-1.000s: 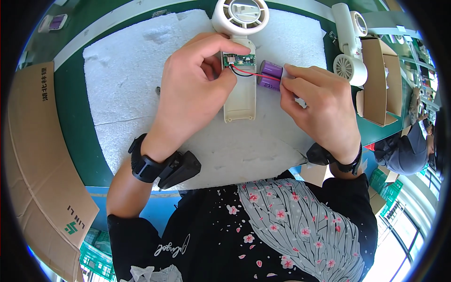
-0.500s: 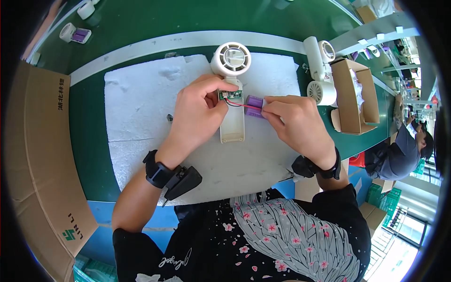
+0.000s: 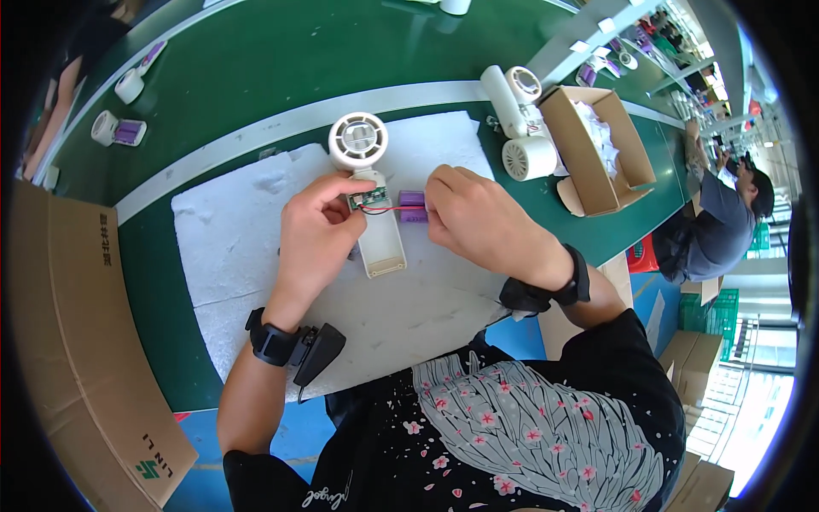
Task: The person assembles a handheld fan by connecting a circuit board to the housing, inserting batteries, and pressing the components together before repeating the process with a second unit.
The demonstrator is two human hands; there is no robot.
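An opened white handheld fan [image 3: 381,243] lies on a white foam sheet [image 3: 230,218], its round grille head [image 3: 358,139] pointing away from me. My left hand [image 3: 316,235] pinches the small green circuit board [image 3: 368,198] at the top of the open handle. Red and black wires run from the board to a purple battery pack [image 3: 413,207] just right of the handle. The fingers of my right hand [image 3: 486,218] are closed at the pack's right side, gripping it; their tips are partly hidden.
At the right, more white fan bodies [image 3: 523,128] stand beside an open cardboard box [image 3: 597,158] with white wrapping inside. A large carton [image 3: 77,341] borders the left. Fan parts with purple batteries [image 3: 128,131] lie far left on the green table [image 3: 290,51]. A co-worker [image 3: 725,222] sits far right.
The view has shifted, so the bench things appear displaced. My right hand has turned, knuckles higher, and the battery pack sits more upright beside the handle. My left hand keeps its pinch on the board.
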